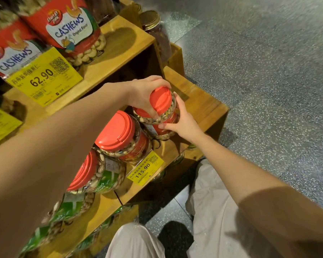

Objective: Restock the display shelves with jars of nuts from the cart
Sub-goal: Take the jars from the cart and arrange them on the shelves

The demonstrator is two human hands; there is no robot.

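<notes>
Jar of nuts [161, 101], one, clear plastic with red lid and red label, mixed nuts visible through the wall; held tilted over the right end of the middle shelf [203, 107], near its front edge; whether its base touches the wood cannot be told. Left hand [145, 94]: clenched over the lid from above, fingers curled round the rim. Right hand [183, 121]: grasping the jar's side, thumb on the label, fingers wrapped behind. Second red-lidded jar [116, 131], red label, just beside the held jar on its left, same shelf. Pistachio jar [99, 175], red lid, green label, next along to the left, with more green-labelled jars [67, 209] beyond it. Yellow price tag [146, 168] reading 115.90, at the front edge of the middle shelf. Upper shelf [119, 49]: two cashew jars [71, 28], red and white labels; yellow price tag [45, 79] reading 62.90 at the front edge. Dark jar with gold lid [153, 21], past the upper shelf's right end. Floor [268, 71]: grey speckled.
</notes>
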